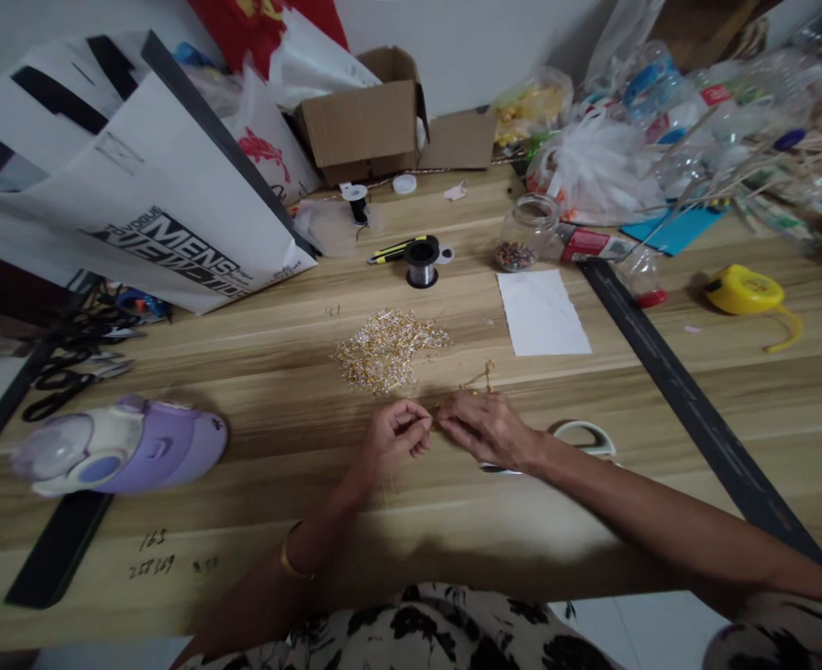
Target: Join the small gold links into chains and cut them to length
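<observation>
My left hand (397, 434) is closed in a pinch, its fingertips almost touching those of my right hand. A fine thread (386, 491), barely visible, hangs below it. My right hand (489, 426) is closed too, palm down, over a strand of small gold beads (487, 374) whose far end curls out past the knuckles. Just beyond both hands lies a loose pile of gold and clear beads (384, 352). White-handled scissors (587, 428) rest partly under my right wrist, their blades mostly covered. What lies right between the fingertips is too small to make out.
A spool of wire (423, 264), a yellow-black cutter (391, 250) and a jar of dark beads (522, 237) stand farther back. White paper (545, 314) and a yellow tape measure (744, 289) lie rightward. At left are a purple bottle (163, 445), black scissors (61, 380) and a paper bag (173, 186).
</observation>
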Action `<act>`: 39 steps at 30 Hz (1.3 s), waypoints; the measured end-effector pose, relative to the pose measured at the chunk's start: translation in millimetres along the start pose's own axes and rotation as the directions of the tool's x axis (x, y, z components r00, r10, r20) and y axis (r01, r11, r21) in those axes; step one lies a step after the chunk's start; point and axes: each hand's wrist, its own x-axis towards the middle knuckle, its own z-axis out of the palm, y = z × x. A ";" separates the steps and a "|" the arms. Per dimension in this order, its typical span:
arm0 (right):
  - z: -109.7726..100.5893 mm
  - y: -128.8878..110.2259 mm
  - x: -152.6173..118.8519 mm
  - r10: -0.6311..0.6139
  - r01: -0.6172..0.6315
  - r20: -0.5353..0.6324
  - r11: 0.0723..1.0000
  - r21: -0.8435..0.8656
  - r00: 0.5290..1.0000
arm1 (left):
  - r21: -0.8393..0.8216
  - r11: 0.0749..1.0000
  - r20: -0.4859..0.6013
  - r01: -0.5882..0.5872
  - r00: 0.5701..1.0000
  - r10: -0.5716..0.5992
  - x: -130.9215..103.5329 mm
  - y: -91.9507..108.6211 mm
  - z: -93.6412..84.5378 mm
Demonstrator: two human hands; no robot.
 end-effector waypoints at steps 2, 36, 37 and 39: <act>-0.3 0.0 -0.2 -0.011 0.011 0.001 1.000 -0.027 1.000 | 0.006 1.000 -0.006 0.000 1.000 0.000 0.1 -0.4 0.7; 0.5 0.7 -1.5 -0.028 0.032 0.058 0.997 -0.072 0.998 | 0.056 0.998 -0.002 -0.037 0.999 0.037 -1.3 -2.3 3.0; 0.8 1.0 -1.8 -0.028 0.033 0.061 0.997 -0.074 0.998 | 0.062 0.997 0.000 -0.039 0.999 0.040 -1.4 -2.2 3.1; 1.4 1.6 -2.4 -0.029 0.034 0.063 0.996 -0.080 0.998 | 0.071 0.997 -0.004 -0.042 0.999 0.042 -1.9 -1.6 3.5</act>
